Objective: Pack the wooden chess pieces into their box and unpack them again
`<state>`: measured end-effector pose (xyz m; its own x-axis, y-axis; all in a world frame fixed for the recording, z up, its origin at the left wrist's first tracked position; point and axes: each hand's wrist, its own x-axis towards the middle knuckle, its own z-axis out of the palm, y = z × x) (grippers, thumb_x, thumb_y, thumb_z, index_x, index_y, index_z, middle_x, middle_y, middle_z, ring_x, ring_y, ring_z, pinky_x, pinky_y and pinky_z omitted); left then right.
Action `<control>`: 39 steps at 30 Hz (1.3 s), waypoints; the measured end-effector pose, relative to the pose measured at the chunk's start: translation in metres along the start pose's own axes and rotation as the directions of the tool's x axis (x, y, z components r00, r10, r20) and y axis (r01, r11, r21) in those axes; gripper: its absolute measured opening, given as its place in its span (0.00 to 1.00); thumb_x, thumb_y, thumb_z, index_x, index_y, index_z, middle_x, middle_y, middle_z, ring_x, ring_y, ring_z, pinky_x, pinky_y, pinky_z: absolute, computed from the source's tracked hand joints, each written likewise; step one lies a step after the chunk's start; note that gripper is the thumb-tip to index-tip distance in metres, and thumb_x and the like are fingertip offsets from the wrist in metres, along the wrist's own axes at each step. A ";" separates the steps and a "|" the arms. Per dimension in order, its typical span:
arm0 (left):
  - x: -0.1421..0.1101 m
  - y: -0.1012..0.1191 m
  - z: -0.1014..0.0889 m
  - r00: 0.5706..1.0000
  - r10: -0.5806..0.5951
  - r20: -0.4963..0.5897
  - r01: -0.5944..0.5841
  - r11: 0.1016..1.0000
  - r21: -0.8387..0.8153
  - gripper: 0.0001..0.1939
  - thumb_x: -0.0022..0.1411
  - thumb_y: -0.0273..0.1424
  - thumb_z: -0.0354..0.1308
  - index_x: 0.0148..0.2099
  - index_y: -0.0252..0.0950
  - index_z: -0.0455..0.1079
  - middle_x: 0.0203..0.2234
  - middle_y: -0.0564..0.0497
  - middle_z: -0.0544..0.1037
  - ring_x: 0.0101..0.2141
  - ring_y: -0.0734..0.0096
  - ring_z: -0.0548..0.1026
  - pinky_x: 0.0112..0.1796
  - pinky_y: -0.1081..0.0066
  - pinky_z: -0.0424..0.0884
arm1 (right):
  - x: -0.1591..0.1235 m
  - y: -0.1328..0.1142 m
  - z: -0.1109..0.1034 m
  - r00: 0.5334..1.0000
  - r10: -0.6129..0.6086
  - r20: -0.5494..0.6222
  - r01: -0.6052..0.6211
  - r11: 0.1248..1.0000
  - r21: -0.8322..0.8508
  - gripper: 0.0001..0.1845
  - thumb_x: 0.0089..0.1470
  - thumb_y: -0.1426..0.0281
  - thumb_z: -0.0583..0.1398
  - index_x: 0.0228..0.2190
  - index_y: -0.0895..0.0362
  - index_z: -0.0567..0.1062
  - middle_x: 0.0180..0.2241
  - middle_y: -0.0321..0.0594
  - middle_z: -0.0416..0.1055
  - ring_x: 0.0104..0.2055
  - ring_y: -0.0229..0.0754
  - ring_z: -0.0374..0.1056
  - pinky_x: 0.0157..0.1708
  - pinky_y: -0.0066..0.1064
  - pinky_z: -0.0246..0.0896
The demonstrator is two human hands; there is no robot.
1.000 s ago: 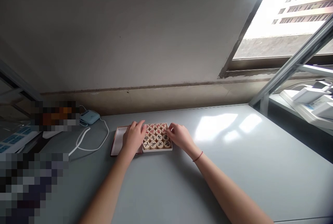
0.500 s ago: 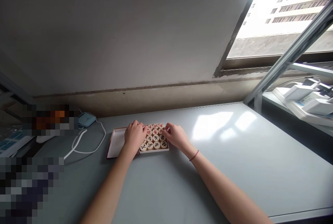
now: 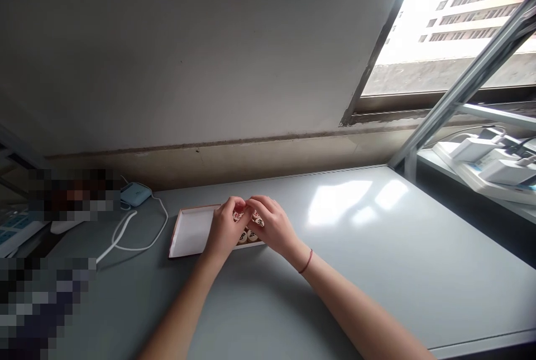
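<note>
A shallow box [image 3: 251, 245] of round xiangqi pieces [image 3: 252, 235], marked with red and black characters, lies on the table, mostly covered by both hands. Its open lid [image 3: 189, 233], white inside, rests against the left side. My left hand [image 3: 228, 229] is over the left part of the box, thumb and fingers curled together. From the right, my right hand [image 3: 274, 229] reaches over the pieces with its fingers bent inward. The fingertips of both hands meet above the middle of the box. Whatever they pinch there is hidden by the fingers.
On the left of the grey table [image 3: 377, 270] lie a light blue device [image 3: 136, 193] and a looped white cable [image 3: 140, 248]. Power strips with white chargers [image 3: 473, 148] sit on the shelf at right. A wall runs along the back, with a window at upper right.
My two hands have come together over the box; they were apart at its left and right sides. More of the lid shows now, and fewer pieces can be seen.
</note>
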<state>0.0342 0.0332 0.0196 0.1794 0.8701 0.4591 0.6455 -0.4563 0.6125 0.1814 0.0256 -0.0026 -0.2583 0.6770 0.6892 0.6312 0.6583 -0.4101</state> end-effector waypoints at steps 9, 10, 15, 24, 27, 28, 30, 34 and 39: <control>0.003 -0.037 -0.010 0.997 -0.079 -0.016 0.079 0.903 0.423 0.12 0.66 0.31 0.47 0.39 0.37 0.73 0.35 0.48 0.77 0.39 0.62 0.74 0.41 0.66 0.67 | 0.001 0.067 0.003 0.928 0.294 -0.231 -0.326 0.938 -0.116 0.12 0.59 0.69 0.54 0.44 0.54 0.71 0.40 0.45 0.72 0.42 0.48 0.66 0.43 0.41 0.63; 0.003 -0.040 -0.011 0.994 -0.111 -0.005 0.100 0.868 0.487 0.12 0.65 0.30 0.48 0.38 0.37 0.74 0.35 0.47 0.77 0.39 0.61 0.74 0.40 0.65 0.67 | 0.000 0.075 0.005 0.919 0.332 -0.213 -0.369 0.915 -0.162 0.09 0.59 0.69 0.55 0.41 0.54 0.72 0.39 0.44 0.73 0.42 0.48 0.66 0.42 0.40 0.62; 0.001 -0.036 -0.009 0.973 -0.224 0.052 0.143 0.768 0.625 0.16 0.65 0.31 0.47 0.35 0.38 0.77 0.37 0.47 0.76 0.39 0.59 0.72 0.38 0.64 0.66 | -0.008 0.090 0.012 0.868 0.494 -0.048 -0.476 0.802 -0.362 0.09 0.59 0.64 0.55 0.33 0.53 0.74 0.38 0.43 0.74 0.43 0.48 0.64 0.39 0.36 0.57; 0.001 -0.019 0.004 0.947 -0.321 0.021 0.218 0.689 0.691 0.18 0.65 0.29 0.45 0.37 0.35 0.77 0.39 0.42 0.75 0.40 0.56 0.71 0.35 0.62 0.66 | -0.012 0.072 0.014 0.913 0.395 -0.101 -0.408 0.870 -0.279 0.12 0.58 0.67 0.52 0.40 0.54 0.73 0.41 0.45 0.73 0.43 0.49 0.63 0.41 0.37 0.56; 0.002 -0.022 0.004 0.942 -0.335 0.002 0.249 0.703 0.666 0.17 0.65 0.29 0.45 0.37 0.35 0.76 0.38 0.42 0.75 0.40 0.57 0.72 0.34 0.64 0.66 | -0.012 0.065 0.018 0.931 0.359 -0.064 -0.363 0.896 -0.256 0.11 0.57 0.68 0.53 0.40 0.55 0.73 0.40 0.44 0.73 0.43 0.48 0.64 0.41 0.37 0.58; 0.002 -0.023 0.004 0.942 -0.337 0.000 0.252 0.705 0.663 0.17 0.64 0.29 0.45 0.36 0.36 0.76 0.37 0.43 0.75 0.40 0.57 0.72 0.34 0.64 0.65 | -0.012 0.064 0.019 0.934 0.352 -0.057 -0.354 0.900 -0.253 0.10 0.57 0.69 0.54 0.39 0.55 0.73 0.40 0.44 0.73 0.43 0.48 0.64 0.40 0.37 0.58; 0.002 -0.023 0.004 0.945 -0.327 -0.002 0.245 0.706 0.664 0.17 0.64 0.29 0.46 0.35 0.36 0.76 0.37 0.42 0.74 0.40 0.56 0.72 0.34 0.63 0.65 | -0.013 0.063 0.021 0.939 0.339 -0.049 -0.340 0.907 -0.248 0.09 0.56 0.70 0.54 0.39 0.54 0.72 0.40 0.43 0.73 0.43 0.49 0.63 0.40 0.38 0.59; 0.001 -0.023 0.007 0.952 -0.307 -0.003 0.236 0.724 0.648 0.16 0.63 0.29 0.46 0.33 0.35 0.76 0.36 0.40 0.73 0.39 0.53 0.71 0.35 0.60 0.66 | -0.013 0.062 0.021 0.943 0.331 -0.042 -0.331 0.914 -0.236 0.08 0.56 0.71 0.55 0.37 0.54 0.72 0.39 0.42 0.74 0.43 0.49 0.64 0.39 0.38 0.59; 0.000 -0.024 0.005 0.947 -0.321 0.005 0.253 0.756 0.603 0.13 0.63 0.30 0.48 0.37 0.36 0.74 0.38 0.42 0.74 0.40 0.54 0.72 0.35 0.62 0.66 | -0.012 0.057 0.017 0.943 0.333 -0.018 -0.324 0.904 -0.280 0.08 0.56 0.72 0.54 0.38 0.55 0.72 0.39 0.43 0.73 0.44 0.50 0.63 0.38 0.38 0.58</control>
<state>0.0228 0.0449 0.0018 -0.0335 0.9714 0.2353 0.9815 -0.0124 0.1910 0.2083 0.0606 -0.0443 -0.0201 0.8514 0.5241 0.8588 0.2831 -0.4269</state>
